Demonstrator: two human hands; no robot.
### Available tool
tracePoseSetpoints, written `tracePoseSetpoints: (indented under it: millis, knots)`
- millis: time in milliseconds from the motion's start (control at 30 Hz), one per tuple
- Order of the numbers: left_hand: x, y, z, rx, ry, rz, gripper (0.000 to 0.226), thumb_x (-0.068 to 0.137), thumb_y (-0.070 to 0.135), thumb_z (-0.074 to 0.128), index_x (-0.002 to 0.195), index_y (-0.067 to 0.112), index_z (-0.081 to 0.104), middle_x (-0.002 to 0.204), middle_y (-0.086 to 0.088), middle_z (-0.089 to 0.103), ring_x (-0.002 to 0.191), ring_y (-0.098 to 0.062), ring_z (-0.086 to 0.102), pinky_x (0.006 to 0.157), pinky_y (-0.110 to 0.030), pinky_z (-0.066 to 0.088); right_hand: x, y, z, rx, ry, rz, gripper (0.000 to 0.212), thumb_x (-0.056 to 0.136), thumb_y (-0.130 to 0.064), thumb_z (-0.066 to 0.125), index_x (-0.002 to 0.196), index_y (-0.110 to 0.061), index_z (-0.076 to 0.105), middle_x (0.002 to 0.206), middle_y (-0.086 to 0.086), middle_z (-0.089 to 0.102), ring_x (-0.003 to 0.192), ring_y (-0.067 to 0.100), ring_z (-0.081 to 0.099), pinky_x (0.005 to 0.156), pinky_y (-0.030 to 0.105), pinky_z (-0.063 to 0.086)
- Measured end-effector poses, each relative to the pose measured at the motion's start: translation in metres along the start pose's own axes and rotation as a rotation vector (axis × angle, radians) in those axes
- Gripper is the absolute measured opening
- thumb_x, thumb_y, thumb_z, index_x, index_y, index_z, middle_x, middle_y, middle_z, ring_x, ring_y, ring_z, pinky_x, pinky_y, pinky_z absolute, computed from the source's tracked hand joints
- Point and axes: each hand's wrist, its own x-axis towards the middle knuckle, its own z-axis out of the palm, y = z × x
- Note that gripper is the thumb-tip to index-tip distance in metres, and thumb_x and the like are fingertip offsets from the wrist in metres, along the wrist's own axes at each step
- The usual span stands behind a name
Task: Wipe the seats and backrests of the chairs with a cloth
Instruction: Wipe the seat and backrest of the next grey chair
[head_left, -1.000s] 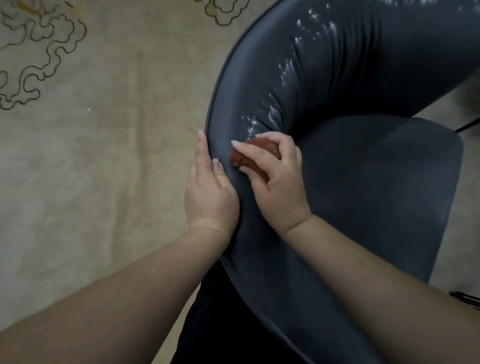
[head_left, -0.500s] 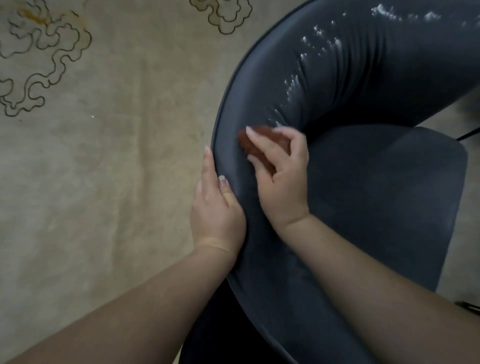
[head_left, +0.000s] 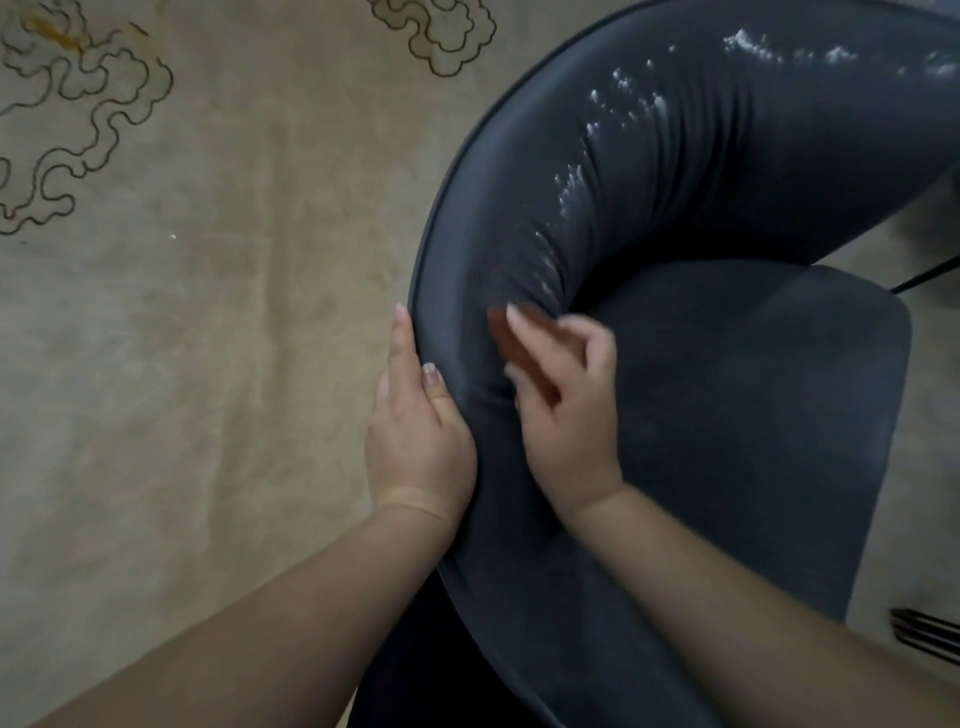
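A dark grey chair fills the right of the head view, its curved backrest (head_left: 675, 171) streaked with white foam and its seat (head_left: 753, 415) below. My left hand (head_left: 415, 431) grips the backrest's outer rim, fingers along the back edge and thumb on the inner face. My right hand (head_left: 561, 400) holds a small reddish-brown cloth (head_left: 506, 338) against the inner face of the backrest, just above the seat joint. The cloth is mostly covered by my fingers and blurred by motion.
A beige carpet (head_left: 208, 338) with dark scroll patterns lies left of the chair. Pale floor and a thin black chair leg (head_left: 930, 273) show at the right edge, and dark bars (head_left: 924, 629) sit at lower right.
My right hand has rubbed the cloth along the backrest's inner face, first a little upward, then back down toward the seat joint. My left hand stays on the rim.
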Motion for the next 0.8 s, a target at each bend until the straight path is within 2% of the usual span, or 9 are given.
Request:
tracePoseSetpoints:
  millis: [67, 200, 333, 433, 500, 567, 633, 733, 800]
  knots:
    - [0.0, 0.0, 0.0, 0.004, -0.002, 0.003, 0.053, 0.102, 0.017, 0.033, 0.152, 0.027, 0.019, 0.148, -0.004, 0.041, 0.118, -0.006, 0.032, 0.087, 0.0, 0.015, -0.011, 0.002, -0.005, -0.012, -0.002, 0.0, 0.048, 0.083, -0.005, 0.069, 0.127, -0.021, 0.062, 0.116, 0.007, 0.041, 0.109, 0.021, 0.049, 0.105, 0.022, 0.038]
    - [0.001, 0.0, 0.002, 0.022, 0.001, 0.006, 0.053, 0.102, 0.019, 0.032, 0.153, 0.026, 0.018, 0.15, -0.002, 0.038, 0.12, -0.004, 0.029, 0.086, 0.001, 0.012, 0.039, 0.002, 0.01, -0.036, 0.113, 0.094, 0.044, 0.084, -0.004, 0.07, 0.126, -0.018, 0.065, 0.116, 0.015, 0.045, 0.11, 0.032, 0.05, 0.106, 0.038, 0.041]
    - [0.001, 0.0, 0.002, 0.041, -0.007, 0.013, 0.053, 0.103, 0.023, 0.031, 0.153, 0.028, 0.016, 0.149, -0.001, 0.04, 0.117, -0.003, 0.03, 0.084, -0.004, 0.016, 0.036, 0.0, 0.01, 0.058, 0.078, 0.185, 0.045, 0.086, -0.004, 0.068, 0.126, -0.024, 0.064, 0.12, 0.007, 0.041, 0.115, 0.029, 0.048, 0.106, 0.039, 0.043]
    - [0.002, 0.002, 0.0, 0.045, -0.015, -0.008, 0.052, 0.103, 0.026, 0.03, 0.153, 0.032, 0.015, 0.148, -0.001, 0.041, 0.118, -0.006, 0.033, 0.085, -0.012, 0.022, 0.016, 0.001, -0.003, 0.059, -0.028, 0.181, 0.048, 0.087, -0.007, 0.068, 0.128, -0.029, 0.061, 0.119, 0.001, 0.037, 0.115, 0.022, 0.047, 0.109, 0.018, 0.033]
    - [0.003, 0.005, -0.002, 0.049, -0.034, -0.025, 0.052, 0.103, 0.028, 0.029, 0.153, 0.034, 0.013, 0.148, -0.002, 0.041, 0.123, -0.014, 0.04, 0.09, -0.021, 0.03, 0.009, -0.002, -0.012, 0.061, -0.093, 0.206, 0.052, 0.087, -0.007, 0.069, 0.128, -0.037, 0.057, 0.12, -0.001, 0.036, 0.117, 0.019, 0.045, 0.107, 0.009, 0.028]
    - [0.003, 0.007, -0.005, 0.071, -0.074, -0.038, 0.053, 0.102, 0.032, 0.026, 0.152, 0.036, 0.009, 0.146, -0.005, 0.043, 0.121, -0.027, 0.049, 0.093, -0.033, 0.039, 0.005, -0.006, -0.018, 0.07, -0.136, 0.251, 0.056, 0.087, -0.007, 0.069, 0.127, -0.042, 0.053, 0.121, -0.003, 0.036, 0.119, 0.02, 0.045, 0.11, 0.016, 0.032]
    - [0.009, 0.008, -0.008, 0.104, -0.13, -0.039, 0.054, 0.102, 0.036, 0.024, 0.152, 0.036, 0.005, 0.146, -0.008, 0.044, 0.12, -0.032, 0.052, 0.093, -0.039, 0.041, 0.001, -0.01, -0.021, 0.1, -0.158, 0.326, 0.056, 0.088, -0.008, 0.069, 0.128, -0.044, 0.054, 0.121, -0.006, 0.035, 0.12, 0.019, 0.044, 0.109, 0.033, 0.041]
    - [0.037, 0.012, -0.011, 0.085, -0.206, 0.033, 0.055, 0.103, 0.035, 0.026, 0.154, 0.027, 0.006, 0.154, -0.006, 0.031, 0.136, -0.026, 0.036, 0.104, -0.027, 0.026, -0.004, -0.015, -0.022, 0.148, -0.152, 0.396, 0.057, 0.089, -0.01, 0.067, 0.129, -0.048, 0.053, 0.123, -0.009, 0.033, 0.12, 0.019, 0.044, 0.101, 0.04, 0.048]
    - [0.066, 0.021, -0.009, 0.089, -0.261, 0.118, 0.056, 0.103, 0.032, 0.028, 0.154, 0.021, 0.008, 0.157, -0.006, 0.024, 0.142, -0.02, 0.026, 0.104, -0.019, 0.016, -0.007, -0.016, -0.02, 0.157, -0.106, 0.402, 0.058, 0.09, -0.011, 0.066, 0.131, -0.049, 0.05, 0.125, -0.008, 0.033, 0.12, 0.019, 0.044, 0.101, 0.04, 0.048]
